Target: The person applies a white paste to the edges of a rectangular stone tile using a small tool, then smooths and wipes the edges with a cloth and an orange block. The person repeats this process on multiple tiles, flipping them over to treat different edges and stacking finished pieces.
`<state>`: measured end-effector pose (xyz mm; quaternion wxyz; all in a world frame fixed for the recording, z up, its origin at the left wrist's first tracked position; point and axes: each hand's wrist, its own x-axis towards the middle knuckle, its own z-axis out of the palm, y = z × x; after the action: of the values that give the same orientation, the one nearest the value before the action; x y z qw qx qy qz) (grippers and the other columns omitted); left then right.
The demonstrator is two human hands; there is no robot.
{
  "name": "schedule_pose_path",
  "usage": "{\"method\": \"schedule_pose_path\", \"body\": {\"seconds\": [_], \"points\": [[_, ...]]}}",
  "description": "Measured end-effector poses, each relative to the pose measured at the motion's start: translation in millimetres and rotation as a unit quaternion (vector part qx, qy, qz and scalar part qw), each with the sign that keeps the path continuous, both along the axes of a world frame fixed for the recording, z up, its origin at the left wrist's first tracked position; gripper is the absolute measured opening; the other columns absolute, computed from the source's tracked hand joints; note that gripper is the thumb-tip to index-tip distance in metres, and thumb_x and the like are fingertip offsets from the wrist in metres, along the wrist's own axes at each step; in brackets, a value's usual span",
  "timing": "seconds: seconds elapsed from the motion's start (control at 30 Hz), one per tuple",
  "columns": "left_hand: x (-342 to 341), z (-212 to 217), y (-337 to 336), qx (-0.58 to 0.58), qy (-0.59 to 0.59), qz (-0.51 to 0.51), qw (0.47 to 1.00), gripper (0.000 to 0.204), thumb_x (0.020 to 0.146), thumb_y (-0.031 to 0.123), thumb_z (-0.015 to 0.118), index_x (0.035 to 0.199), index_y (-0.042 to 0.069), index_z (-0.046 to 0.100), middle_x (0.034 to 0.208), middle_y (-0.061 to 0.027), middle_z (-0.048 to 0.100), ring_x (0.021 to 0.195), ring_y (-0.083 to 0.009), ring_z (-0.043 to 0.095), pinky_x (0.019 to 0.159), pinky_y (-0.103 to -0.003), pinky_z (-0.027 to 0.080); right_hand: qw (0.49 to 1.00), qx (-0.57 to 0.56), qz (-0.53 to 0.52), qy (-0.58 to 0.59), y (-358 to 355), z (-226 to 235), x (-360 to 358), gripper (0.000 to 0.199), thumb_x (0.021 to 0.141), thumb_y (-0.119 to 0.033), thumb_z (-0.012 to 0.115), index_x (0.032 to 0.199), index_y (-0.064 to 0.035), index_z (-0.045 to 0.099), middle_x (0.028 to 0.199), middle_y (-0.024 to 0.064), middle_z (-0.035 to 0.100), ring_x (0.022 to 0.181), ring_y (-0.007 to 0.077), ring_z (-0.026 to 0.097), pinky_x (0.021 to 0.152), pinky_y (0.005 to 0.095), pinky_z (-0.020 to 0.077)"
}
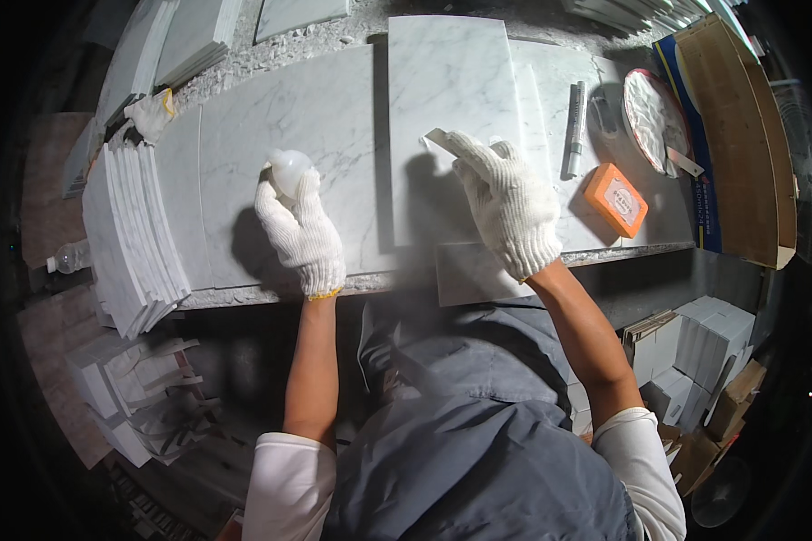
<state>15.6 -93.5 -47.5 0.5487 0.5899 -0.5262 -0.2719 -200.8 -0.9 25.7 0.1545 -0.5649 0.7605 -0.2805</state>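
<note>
White knit glove fabric covers both of my hands. My right hand [512, 203] has its thumb and fingers together on a small flat blade [438, 137], which pokes out past the fingertips. This blade points left and slightly away from me, its visible length lying crosswise to the tall marble slab [451, 81] beneath; whether its tip touches the stone, I cannot tell.

That slab runs its long axis straight away from me, its far end well beyond my fingers. It lies ahead and to the left of my right hand, which sits over its right-hand edge toward the near end, and to the right of my left hand [299, 225]. My right hand is clearly the nearer one. My left hand is closed around a translucent rounded thing [289, 169], held above a wide marble panel [289, 117]; its bulging top points away from me, and the fingers hide the rest.

Farther right, a silver marker [576, 129] lies lengthwise away from me, with a tilted orange block [615, 200] nearer me and a red-rimmed tub [629, 106] beyond, then a cardboard box [735, 135]. Leftward, thin tiles [135, 225] stand stacked at the end of the surface [221, 296], a loose glove [151, 115] just behind them.
</note>
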Motion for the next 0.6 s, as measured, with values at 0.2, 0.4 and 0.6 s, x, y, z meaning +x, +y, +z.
{"method": "schedule_pose_path", "body": {"seconds": [0.2,0.4,0.6], "points": [[4,-3,1,0.023,0.000,-0.011,1.000,0.056,0.093,0.017,0.078,0.139,-0.002,0.052,0.131,-0.0160,0.057,0.113,-0.0235,0.062,0.099,-0.038,0.053,0.996,0.050,0.001,-0.076,10,11,-9,0.033,0.097,-0.024,0.069,0.130,-0.0164,0.071,0.090,0.0153,0.069,0.077,0.0333,0.069,0.069,0.0417,0.0530],[2,-2,0,0.021,0.028,-0.017,0.999,0.055,0.094,0.017,0.078,0.138,-0.003,0.053,0.130,-0.0160,0.057,0.111,-0.0231,0.063,0.096,-0.037,0.055,0.996,0.071,0.025,-0.044,5,9,-9,0.032,0.097,-0.025,0.069,0.128,-0.0164,0.071,0.091,0.0151,0.069,0.076,0.0319,0.069,0.067,0.0412,0.0524],[-1,1,0,0.002,-0.011,-0.003,1.000,0.047,0.094,0.008,0.075,0.132,-0.008,0.051,0.120,-0.0152,0.063,0.103,-0.0204,0.067,0.094,-0.034,0.057,0.997,0.039,0.039,-0.045,-4,1,-10,0.030,0.099,-0.023,0.067,0.128,-0.0148,0.071,0.086,0.0163,0.067,0.072,0.0317,0.066,0.066,0.0407,0.0516]]}}
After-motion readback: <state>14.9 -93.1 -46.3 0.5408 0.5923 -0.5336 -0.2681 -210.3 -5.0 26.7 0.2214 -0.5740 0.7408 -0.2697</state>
